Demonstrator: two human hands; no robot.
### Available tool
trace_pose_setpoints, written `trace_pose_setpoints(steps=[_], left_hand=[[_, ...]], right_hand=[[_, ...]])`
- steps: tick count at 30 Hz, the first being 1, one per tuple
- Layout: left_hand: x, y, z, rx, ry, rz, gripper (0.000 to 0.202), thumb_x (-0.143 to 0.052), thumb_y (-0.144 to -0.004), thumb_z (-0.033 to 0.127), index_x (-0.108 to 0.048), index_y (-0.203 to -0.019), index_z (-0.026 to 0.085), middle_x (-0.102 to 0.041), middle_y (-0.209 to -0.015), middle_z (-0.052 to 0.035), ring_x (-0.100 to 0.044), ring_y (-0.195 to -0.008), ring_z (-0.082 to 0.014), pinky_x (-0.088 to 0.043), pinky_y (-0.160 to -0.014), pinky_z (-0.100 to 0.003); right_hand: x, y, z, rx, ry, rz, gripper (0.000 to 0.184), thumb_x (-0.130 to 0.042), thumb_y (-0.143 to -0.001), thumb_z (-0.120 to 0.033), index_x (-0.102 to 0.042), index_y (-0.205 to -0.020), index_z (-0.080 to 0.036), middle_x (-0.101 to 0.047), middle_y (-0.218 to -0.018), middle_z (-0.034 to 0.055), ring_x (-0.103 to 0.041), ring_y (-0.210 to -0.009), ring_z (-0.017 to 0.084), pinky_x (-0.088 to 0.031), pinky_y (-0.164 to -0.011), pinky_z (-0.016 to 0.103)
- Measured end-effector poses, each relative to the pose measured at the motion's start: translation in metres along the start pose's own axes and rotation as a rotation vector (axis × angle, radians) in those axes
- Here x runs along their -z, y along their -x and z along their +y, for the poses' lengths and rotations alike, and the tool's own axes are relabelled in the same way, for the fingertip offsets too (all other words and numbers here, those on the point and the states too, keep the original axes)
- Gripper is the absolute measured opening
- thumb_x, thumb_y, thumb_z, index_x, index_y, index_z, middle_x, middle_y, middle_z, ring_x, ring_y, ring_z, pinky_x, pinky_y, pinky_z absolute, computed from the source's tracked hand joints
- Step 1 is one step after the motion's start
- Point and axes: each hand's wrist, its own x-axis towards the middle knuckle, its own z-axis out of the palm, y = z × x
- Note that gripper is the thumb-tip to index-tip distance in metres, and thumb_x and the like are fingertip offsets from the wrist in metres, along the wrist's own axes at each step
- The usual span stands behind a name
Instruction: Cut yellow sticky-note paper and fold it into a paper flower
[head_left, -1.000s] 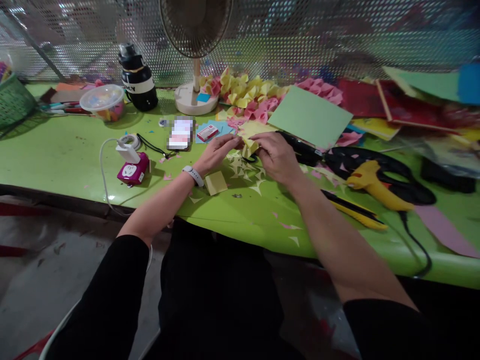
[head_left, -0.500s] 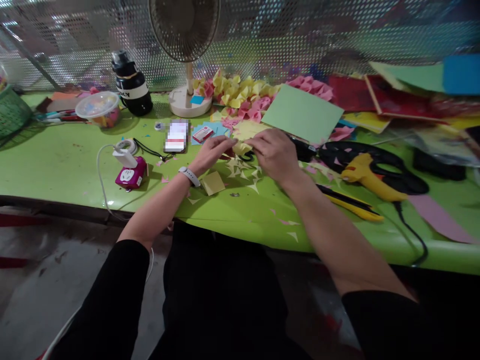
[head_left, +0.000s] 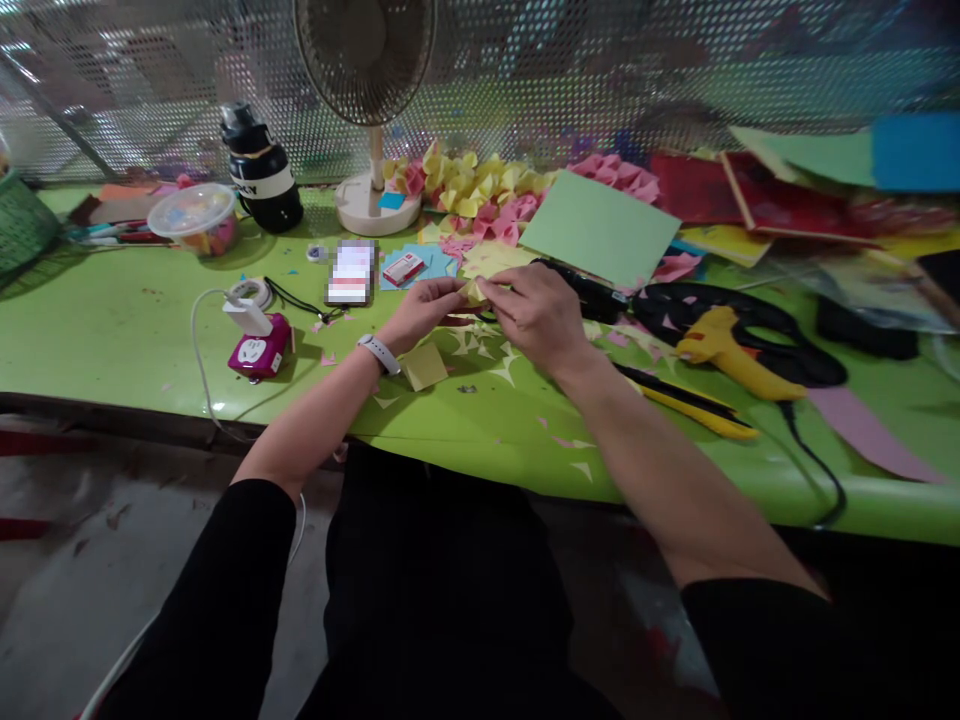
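Note:
Between my two hands, above the green table (head_left: 330,405), is a small folded piece of yellow paper (head_left: 474,293). My left hand (head_left: 424,308) pinches its left side, and a white band circles that wrist. On the other side my right hand (head_left: 541,312) grips the paper with thumb and fingers. Pale yellow paper scraps (head_left: 480,342) lie beneath the hands. A square stack of yellow paper (head_left: 425,367) rests beside my left wrist. Just behind the hands are loose yellow sheets (head_left: 495,258). Finished-looking folded yellow paper flowers (head_left: 480,182) are heaped farther back, among pink ones (head_left: 517,213).
At right lie a yellow glue gun (head_left: 720,350) with its cord and a yellow utility knife (head_left: 694,408). A fan (head_left: 375,205), black bottle (head_left: 268,180) and plastic tub (head_left: 193,215) stand at the back. Left are a phone (head_left: 351,272) and a purple socket block (head_left: 262,350).
My right hand has moved left, closer to my left hand, and the yellow paper between them is more covered by the fingers. The whole view has shifted slightly.

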Motion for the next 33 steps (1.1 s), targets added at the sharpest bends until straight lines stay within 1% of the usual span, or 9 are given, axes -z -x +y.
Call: trace_pose_setpoints(steps=[3, 10, 12, 17, 19, 23, 26, 30, 33], left_hand=[[0.002, -0.001, -0.001, 0.006, 0.021, 0.017, 0.015, -0.061, -0.096, 0.027, -0.068, -0.099, 0.014, -0.078, -0.100, -0.0113, -0.076, -0.101, -0.0216, -0.060, -0.094, -0.040], [0.006, 0.000, -0.001, -0.010, 0.050, 0.074, 0.019, -0.065, -0.093, 0.032, -0.068, -0.100, 0.015, -0.078, -0.101, -0.0109, -0.077, -0.096, -0.0194, -0.060, -0.095, -0.037], [0.008, 0.000, 0.000, -0.015, 0.053, 0.063, 0.017, -0.065, -0.093, 0.031, -0.068, -0.100, 0.015, -0.078, -0.102, -0.0111, -0.077, -0.097, -0.0197, -0.060, -0.095, -0.037], [0.010, -0.001, 0.000, 0.012, 0.053, 0.060, 0.018, -0.064, -0.094, 0.028, -0.068, -0.107, 0.016, -0.078, -0.106, -0.0118, -0.075, -0.106, -0.0215, -0.059, -0.096, -0.039], [0.009, -0.001, 0.000, 0.027, 0.086, 0.066, 0.016, -0.065, -0.094, 0.027, -0.069, -0.106, 0.016, -0.078, -0.107, -0.0110, -0.075, -0.105, -0.0205, -0.058, -0.097, -0.038], [0.005, -0.001, 0.001, 0.047, 0.140, 0.089, 0.017, -0.067, -0.093, 0.026, -0.070, -0.104, 0.014, -0.078, -0.102, -0.0097, -0.076, -0.098, -0.0176, -0.057, -0.100, -0.036], [0.004, 0.001, 0.004, 0.051, 0.161, 0.099, 0.016, -0.065, -0.094, 0.022, -0.069, -0.106, 0.012, -0.078, -0.103, -0.0104, -0.076, -0.098, -0.0172, -0.057, -0.099, -0.035], [0.002, 0.005, 0.010, 0.064, 0.175, 0.089, 0.017, -0.060, -0.094, 0.018, -0.067, -0.109, 0.011, -0.077, -0.105, -0.0124, -0.076, -0.100, -0.0198, -0.059, -0.093, -0.035], [0.000, 0.007, 0.012, 0.083, 0.175, 0.065, 0.017, -0.059, -0.093, 0.016, -0.066, -0.108, 0.011, -0.077, -0.104, -0.0128, -0.076, -0.096, -0.0199, -0.059, -0.089, -0.035]], right_hand=[[-0.006, 0.002, -0.004, -0.007, 0.009, 0.014, 0.031, -0.046, -0.099, -0.030, -0.071, -0.115, -0.030, -0.072, -0.111, 0.0091, -0.062, -0.107, 0.031, -0.047, -0.095, 0.053], [-0.022, 0.007, -0.007, 0.045, -0.033, -0.010, 0.043, -0.045, -0.097, -0.019, -0.063, -0.136, -0.024, -0.069, -0.130, 0.0122, -0.061, -0.122, 0.033, -0.042, -0.110, 0.061], [-0.020, 0.006, -0.004, 0.057, -0.051, -0.007, 0.048, -0.045, -0.096, -0.016, -0.060, -0.141, -0.024, -0.070, -0.131, 0.0121, -0.062, -0.124, 0.034, -0.039, -0.112, 0.064], [-0.009, 0.002, 0.002, -0.043, -0.037, 0.121, 0.051, -0.044, -0.096, -0.014, -0.057, -0.144, -0.026, -0.066, -0.138, 0.0106, -0.059, -0.131, 0.034, -0.038, -0.114, 0.065], [-0.010, 0.002, 0.000, 0.013, 0.007, 0.076, 0.056, -0.042, -0.095, -0.011, -0.052, -0.149, -0.024, -0.061, -0.146, 0.0101, -0.054, -0.137, 0.032, -0.036, -0.117, 0.063], [-0.016, 0.005, -0.010, 0.103, 0.084, -0.110, 0.063, -0.039, -0.094, -0.006, -0.043, -0.155, -0.023, -0.053, -0.154, 0.0070, -0.043, -0.147, 0.028, -0.026, -0.123, 0.062], [-0.013, 0.004, -0.011, 0.079, 0.104, -0.124, 0.062, -0.038, -0.095, -0.007, -0.046, -0.153, -0.024, -0.050, -0.156, 0.0068, -0.040, -0.149, 0.029, -0.022, -0.125, 0.063], [-0.002, 0.001, 0.002, -0.047, 0.009, 0.088, 0.054, -0.042, -0.094, -0.014, -0.055, -0.146, -0.025, -0.061, -0.145, 0.0079, -0.055, -0.136, 0.030, -0.037, -0.118, 0.059], [0.000, 0.000, 0.008, -0.060, -0.071, 0.143, 0.043, -0.053, -0.089, -0.023, -0.065, -0.130, -0.024, -0.069, -0.132, 0.0099, -0.061, -0.127, 0.032, -0.046, -0.110, 0.056]])
